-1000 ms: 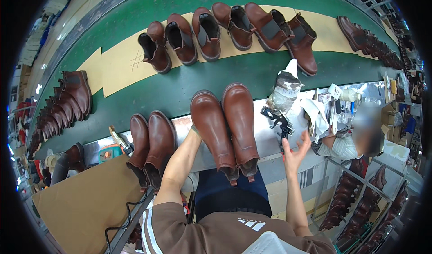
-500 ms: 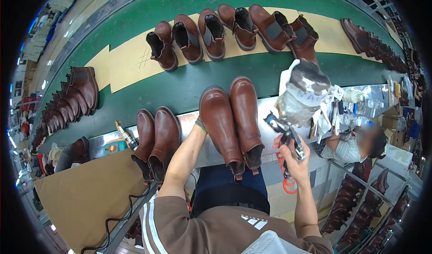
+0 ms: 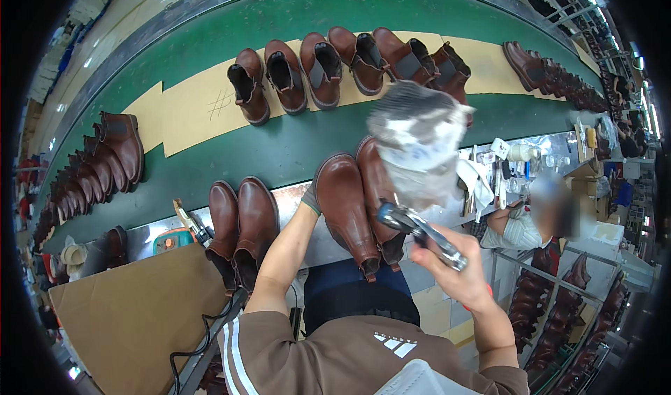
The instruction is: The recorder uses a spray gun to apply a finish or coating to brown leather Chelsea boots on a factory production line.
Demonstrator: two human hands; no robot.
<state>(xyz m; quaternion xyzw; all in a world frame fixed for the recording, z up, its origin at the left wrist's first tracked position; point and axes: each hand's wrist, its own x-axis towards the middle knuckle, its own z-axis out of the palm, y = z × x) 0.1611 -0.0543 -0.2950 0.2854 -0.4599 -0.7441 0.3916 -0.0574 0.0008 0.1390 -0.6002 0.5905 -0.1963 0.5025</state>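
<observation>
A pair of glossy brown leather boots [image 3: 342, 206] is seen at centre. At four o'clock, a silver metal spray gun [image 3: 418, 227] is clasped by the curled right hand [image 3: 463, 266]; at nine, the left hand's [image 3: 312, 198] grip cannot be told. Scuffing might be caused if the bulky plastic-wrapped container [image 3: 419, 157] is swung low.

I find the left boot [image 3: 346, 213] and the right boot [image 3: 374, 171] smooth, glossy and brown, side by side, toes toward 11 o'clock, shafts toward 5. I hold a metallic spray gun [image 3: 433, 238], its blue end [image 3: 386, 214] toward 10 o'clock. Its bulky, stained cup [image 3: 419, 147], blurred, partly hides the right boot.
</observation>
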